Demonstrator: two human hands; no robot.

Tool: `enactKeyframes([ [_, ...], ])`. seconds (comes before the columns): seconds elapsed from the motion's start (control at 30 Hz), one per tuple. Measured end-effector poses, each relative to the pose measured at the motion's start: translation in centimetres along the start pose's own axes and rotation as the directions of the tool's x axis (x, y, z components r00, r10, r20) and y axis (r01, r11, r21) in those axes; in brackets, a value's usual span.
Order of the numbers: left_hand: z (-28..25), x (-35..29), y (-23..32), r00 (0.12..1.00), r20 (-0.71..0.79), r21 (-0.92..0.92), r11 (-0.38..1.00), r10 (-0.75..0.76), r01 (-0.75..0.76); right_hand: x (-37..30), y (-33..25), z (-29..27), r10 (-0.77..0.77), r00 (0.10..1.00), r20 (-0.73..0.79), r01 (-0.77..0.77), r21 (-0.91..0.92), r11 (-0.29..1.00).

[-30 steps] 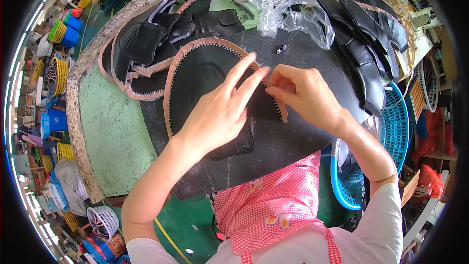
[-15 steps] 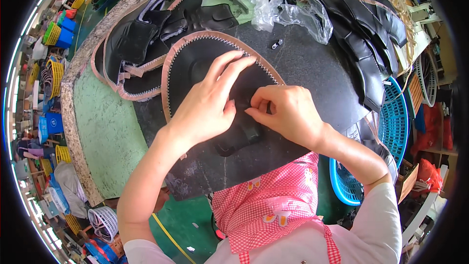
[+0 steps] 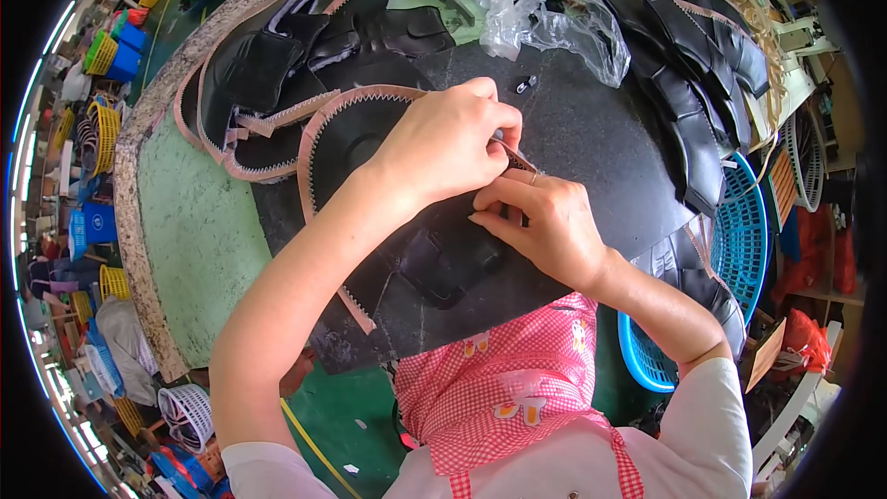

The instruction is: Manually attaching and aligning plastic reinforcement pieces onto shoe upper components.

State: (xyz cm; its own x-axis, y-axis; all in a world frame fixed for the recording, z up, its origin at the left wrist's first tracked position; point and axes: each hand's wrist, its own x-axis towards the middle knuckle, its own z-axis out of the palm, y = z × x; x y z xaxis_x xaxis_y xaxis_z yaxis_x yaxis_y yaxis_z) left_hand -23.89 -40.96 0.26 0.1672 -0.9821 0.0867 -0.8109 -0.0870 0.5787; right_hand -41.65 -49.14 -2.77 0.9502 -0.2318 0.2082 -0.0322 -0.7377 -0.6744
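Note:
A black leather piece [image 3: 346, 143] lies on a dark flat board [image 3: 601, 157] in front of me. A pinkish-brown edging strip [image 3: 306, 162] with white zigzag stitching runs round its rim. Bent over the far right edge of the piece, my left hand [image 3: 453, 139] has its fingers closed on the trimmed rim. My right hand [image 3: 545, 226], wearing a ring, pinches the same edge just nearer to me, thumb and forefinger together. Both hands hide the stretch of edge between them. A pocket-like raised shape [image 3: 443, 268] shows on the near part of the piece.
More black trimmed leather pieces [image 3: 249, 74] lie at the far left, and a stack [image 3: 688, 102] at the far right. A clear plastic bag [image 3: 545, 9] and a small dark item [image 3: 527, 84] sit beyond my hands. A blue basket [image 3: 744, 231] stands at right.
My left hand has moved right and curled from spread fingers into a grip on the rim. The leather piece has shifted slightly, and its right edge is now lifted between my hands.

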Motion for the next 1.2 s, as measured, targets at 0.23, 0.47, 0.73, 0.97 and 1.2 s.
enactKeyframes([
  [0.23,0.1,-5.8,-2.1,0.887,-0.460,-0.365,0.917,-0.028,-0.161,0.7,0.8,-0.4,0.037,0.999,0.033,-0.040,0.121,0.992],
  [0.47,1.8,-11.9,0.7,0.889,-0.335,-0.422,0.893,-0.312,0.154,1.6,-0.3,-1.2,0.140,0.975,0.171,-0.158,0.096,0.983],
  [0.73,1.1,-10.4,2.8,0.939,-0.188,0.137,0.939,-0.289,0.317,1.1,-0.4,-0.9,0.118,0.978,0.173,-0.138,0.113,0.984],
  [0.97,1.1,-10.0,3.4,0.915,-0.147,-0.091,0.926,-0.375,0.365,4.8,4.4,-3.7,-0.123,0.973,-0.197,0.111,-0.068,0.991],
  [1.2,-0.6,-9.5,2.7,0.823,0.196,-0.539,0.643,-0.533,0.544,7.4,7.7,-5.4,-0.052,0.993,-0.106,0.035,-0.161,0.986],
])
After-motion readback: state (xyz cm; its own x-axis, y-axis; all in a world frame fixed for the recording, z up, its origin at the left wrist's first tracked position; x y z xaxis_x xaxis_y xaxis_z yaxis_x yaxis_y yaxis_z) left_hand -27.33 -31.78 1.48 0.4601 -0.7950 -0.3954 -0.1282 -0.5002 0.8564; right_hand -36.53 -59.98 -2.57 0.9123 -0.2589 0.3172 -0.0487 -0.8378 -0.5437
